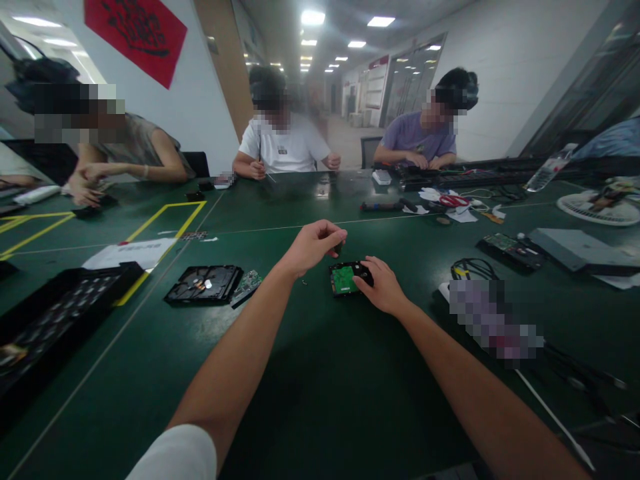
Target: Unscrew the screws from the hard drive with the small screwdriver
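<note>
A hard drive (343, 280) lies on the green table with its green circuit board facing up. My right hand (384, 287) grips its right side, thumb on the top face and fingers at the far edge. Just above the drive's far left corner is my left hand (315, 248), fingers pinched together around something small and dark that I cannot make out. A few tiny bits, perhaps screws (304, 282), rest on the table left of the drive. Further left sit another hard drive casing (203, 285) and a loose circuit board (247, 285).
A black tray (65, 320) stands at the left beside white paper (131, 253). To the right are a blurred power strip (493, 320), another hard drive (513, 251), a grey box (583, 250) and a white fan part (600, 207). Several people sit across the table.
</note>
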The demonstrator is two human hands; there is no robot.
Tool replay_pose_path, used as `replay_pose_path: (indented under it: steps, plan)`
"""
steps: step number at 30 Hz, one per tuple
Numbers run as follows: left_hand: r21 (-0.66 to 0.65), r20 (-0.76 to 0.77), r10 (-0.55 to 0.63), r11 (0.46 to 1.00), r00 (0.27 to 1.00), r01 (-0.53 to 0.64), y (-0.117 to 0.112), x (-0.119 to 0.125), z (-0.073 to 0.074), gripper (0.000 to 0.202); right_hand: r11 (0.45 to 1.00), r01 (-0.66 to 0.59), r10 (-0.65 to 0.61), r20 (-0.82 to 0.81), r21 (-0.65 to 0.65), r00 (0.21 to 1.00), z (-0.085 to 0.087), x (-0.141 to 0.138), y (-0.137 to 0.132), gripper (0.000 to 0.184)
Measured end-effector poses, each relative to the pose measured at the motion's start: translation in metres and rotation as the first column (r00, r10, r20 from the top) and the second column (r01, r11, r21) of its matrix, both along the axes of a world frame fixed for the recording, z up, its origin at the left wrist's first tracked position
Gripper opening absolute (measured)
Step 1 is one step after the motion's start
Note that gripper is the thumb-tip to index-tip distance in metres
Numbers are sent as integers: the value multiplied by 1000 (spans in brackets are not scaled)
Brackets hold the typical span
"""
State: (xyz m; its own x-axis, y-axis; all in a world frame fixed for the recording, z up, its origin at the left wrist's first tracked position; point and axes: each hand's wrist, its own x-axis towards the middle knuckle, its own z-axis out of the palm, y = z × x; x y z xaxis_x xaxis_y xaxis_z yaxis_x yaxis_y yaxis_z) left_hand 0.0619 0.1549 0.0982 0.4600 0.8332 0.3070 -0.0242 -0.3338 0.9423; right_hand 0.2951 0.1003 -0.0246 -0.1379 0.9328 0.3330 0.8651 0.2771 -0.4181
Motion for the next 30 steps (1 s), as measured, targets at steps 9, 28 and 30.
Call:
replay_pose_path:
  steps: [9,28,30]
  plan:
    - [-9,14,-12,1000,1000,13,-2,1,2,28,1000,0,0,-7,-16,1000,0,0,0,56]
    - [-27,28,-42,999,999,42,3,0,-1,26,1000,0,0,2,8,1000,-3,1,2,59]
    - [-20,22,-36,999,999,37,2,1,-1,26,1000,3,-3,0,1,1000,-4,1,2,59]
